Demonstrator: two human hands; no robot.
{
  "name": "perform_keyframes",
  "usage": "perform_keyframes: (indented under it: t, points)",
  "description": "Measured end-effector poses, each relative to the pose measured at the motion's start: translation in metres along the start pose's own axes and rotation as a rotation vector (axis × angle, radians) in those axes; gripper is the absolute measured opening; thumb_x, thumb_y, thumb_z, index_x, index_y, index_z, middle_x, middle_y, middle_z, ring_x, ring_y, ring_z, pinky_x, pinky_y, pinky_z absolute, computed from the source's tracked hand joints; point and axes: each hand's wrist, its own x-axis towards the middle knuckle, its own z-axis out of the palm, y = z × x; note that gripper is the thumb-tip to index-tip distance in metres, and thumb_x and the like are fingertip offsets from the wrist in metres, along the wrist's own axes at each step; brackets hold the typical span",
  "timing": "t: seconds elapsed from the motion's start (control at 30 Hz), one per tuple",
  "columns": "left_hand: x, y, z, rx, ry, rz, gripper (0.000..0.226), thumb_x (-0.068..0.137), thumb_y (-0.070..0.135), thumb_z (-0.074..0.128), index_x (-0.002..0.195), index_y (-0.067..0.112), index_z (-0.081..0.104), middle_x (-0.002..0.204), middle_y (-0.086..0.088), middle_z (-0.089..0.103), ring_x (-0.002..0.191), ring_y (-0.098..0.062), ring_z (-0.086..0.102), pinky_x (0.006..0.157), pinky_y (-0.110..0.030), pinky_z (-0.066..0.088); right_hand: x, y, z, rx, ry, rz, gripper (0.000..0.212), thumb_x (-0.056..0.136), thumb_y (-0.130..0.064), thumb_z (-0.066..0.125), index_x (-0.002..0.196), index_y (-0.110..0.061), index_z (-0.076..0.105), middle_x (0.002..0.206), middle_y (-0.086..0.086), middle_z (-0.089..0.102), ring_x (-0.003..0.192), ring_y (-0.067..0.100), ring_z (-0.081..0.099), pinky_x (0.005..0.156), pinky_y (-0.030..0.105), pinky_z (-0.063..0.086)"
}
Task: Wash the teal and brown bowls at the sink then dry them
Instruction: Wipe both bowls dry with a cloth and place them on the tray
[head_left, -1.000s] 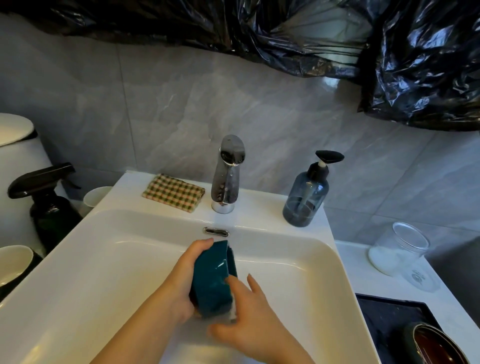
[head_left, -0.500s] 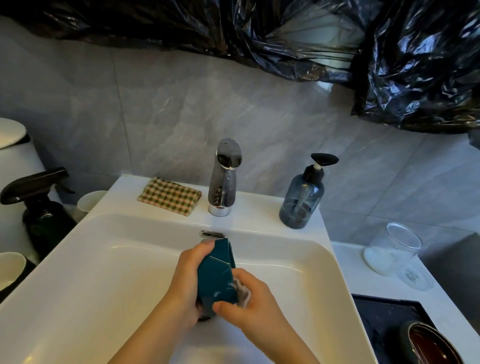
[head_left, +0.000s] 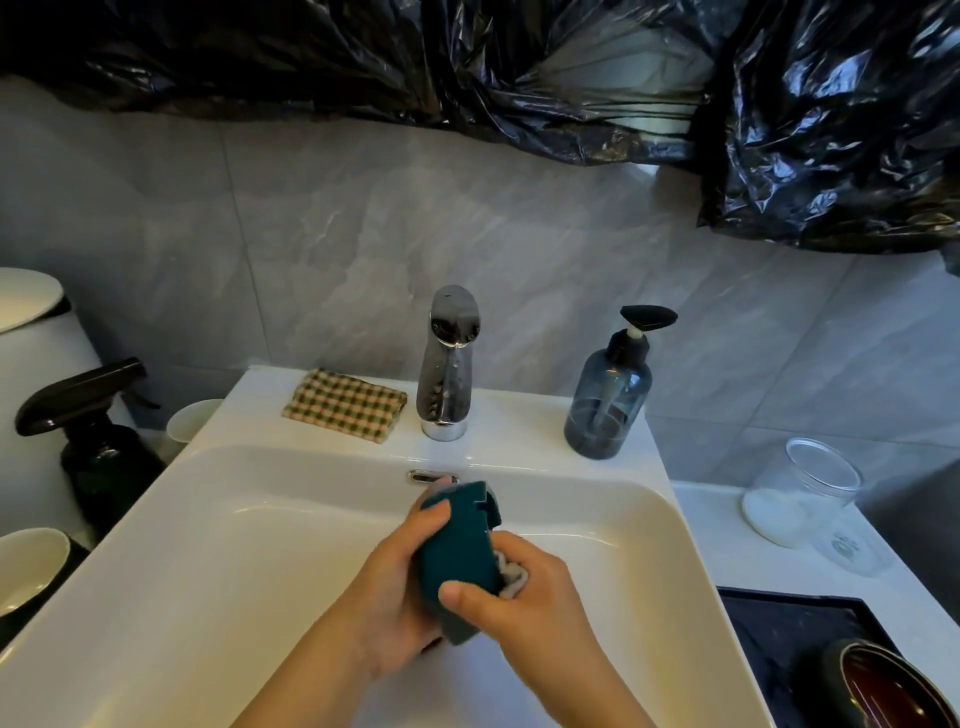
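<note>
Brown glaze shows at the bottom right, where the brown bowl (head_left: 894, 688) sits on a black tray (head_left: 779, 636) on the surface beside the sink (head_left: 234, 545), well apart from the hands. Over the basin, the left hand (head_left: 392, 592) has its grip closed round the teal bowl (head_left: 457, 558), thumb across the outside, holding it tipped on edge. The right hand (head_left: 524, 603) has its grip curled on a grey cloth (head_left: 511, 570) bunched against the bowl's inside, thumb pressed on the outside. Behind, on the sink's ledge, are a checked cloth (head_left: 345, 405), the tap (head_left: 448, 364) and a soap bottle (head_left: 608, 410), with a clear jar (head_left: 800, 499) off to the right
</note>
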Motion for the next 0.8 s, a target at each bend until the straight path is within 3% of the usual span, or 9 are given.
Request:
perform_keyframes:
  t: [0.07,0.17,0.23,0.33,0.43,0.57,0.63,0.7,0.8]
  points:
    - [0.002,-0.004,0.002,0.107,-0.013,0.059,0.072,0.056,0.024,0.076,0.125,0.026,0.055,0.104,-0.018,0.069,0.083,-0.030,0.070,0.068,-0.038,0.056,0.002,0.005,0.001,0.079,0.094,0.028,0.026,0.072,-0.005,0.075,0.080,-0.029,0.069,0.072,-0.009,0.073,0.072,0.005,0.068,0.065,0.018,0.054]
    - [-0.003,0.002,0.005,0.101,0.031,0.082,0.042,0.057,0.026,0.068,0.097,0.011,0.072,0.075,-0.018,0.072,0.061,-0.027,0.070,0.060,-0.034,0.055,-0.003,0.000,0.013,0.027,-0.001,-0.055,0.036,0.072,-0.004,0.070,0.096,-0.031,0.065,0.089,-0.009,0.074,0.088,0.003,0.068,0.075,0.017,0.053]
    - [-0.002,0.007,0.001,-0.041,0.077,0.076,0.039,0.063,0.037,0.058,0.068,0.003,0.076,0.066,-0.020,0.070,0.054,-0.030,0.068,0.060,-0.034,0.054,-0.005,0.007,0.021,-0.228,-0.085,-0.167,0.047,0.073,-0.011,0.068,0.111,-0.037,0.057,0.111,-0.012,0.066,0.110,0.003,0.055,0.095,0.017,0.043]
    - [-0.001,0.011,-0.006,-0.128,0.101,0.041,0.050,0.067,0.046,0.057,0.076,0.001,0.078,0.084,-0.022,0.072,0.076,-0.036,0.066,0.079,-0.042,0.048,0.004,0.013,0.015,-0.716,-0.078,-0.261,0.048,0.080,-0.040,0.062,0.126,-0.039,0.050,0.132,-0.011,0.053,0.130,0.010,0.033,0.117,0.028,0.013]
    - [0.000,0.010,-0.007,-0.096,0.073,0.047,0.050,0.068,0.047,0.057,0.082,0.004,0.078,0.090,-0.022,0.072,0.084,-0.035,0.064,0.082,-0.043,0.047,0.004,0.009,0.009,-0.749,-0.128,-0.327,0.057,0.071,-0.059,0.048,0.118,-0.029,0.059,0.122,-0.005,0.060,0.116,0.008,0.045,0.109,0.025,0.028]
    - [-0.004,0.003,0.001,-0.039,0.015,0.076,0.036,0.064,0.037,0.057,0.070,0.008,0.079,0.076,-0.018,0.071,0.066,-0.031,0.066,0.076,-0.043,0.048,-0.003,0.006,0.008,-0.310,-0.030,-0.166,0.013,0.076,-0.031,0.072,0.085,-0.035,0.064,0.076,-0.023,0.063,0.079,-0.006,0.057,0.069,0.008,0.044]
    - [-0.005,0.001,0.002,-0.025,0.018,0.107,0.027,0.060,0.030,0.063,0.073,0.012,0.079,0.082,-0.019,0.070,0.074,-0.033,0.065,0.081,-0.046,0.049,-0.004,0.009,0.010,-0.212,-0.023,-0.143,0.022,0.067,-0.034,0.073,0.079,-0.050,0.062,0.079,-0.031,0.063,0.087,-0.003,0.059,0.073,0.010,0.046]
    - [-0.005,0.003,0.002,-0.033,0.046,0.142,0.029,0.060,0.032,0.062,0.071,0.011,0.079,0.077,-0.018,0.070,0.067,-0.031,0.067,0.071,-0.042,0.054,-0.005,0.008,0.010,-0.265,-0.079,-0.145,0.034,0.066,-0.036,0.070,0.086,-0.060,0.055,0.087,-0.033,0.060,0.096,-0.002,0.055,0.082,0.008,0.044]
    - [-0.002,0.005,0.001,-0.124,0.124,0.099,0.041,0.062,0.042,0.060,0.072,0.006,0.077,0.073,-0.018,0.070,0.066,-0.032,0.065,0.069,-0.039,0.051,-0.002,0.004,0.006,-0.531,-0.051,-0.155,0.042,0.075,-0.030,0.071,0.104,-0.049,0.046,0.111,-0.025,0.054,0.104,-0.002,0.048,0.089,0.006,0.039]
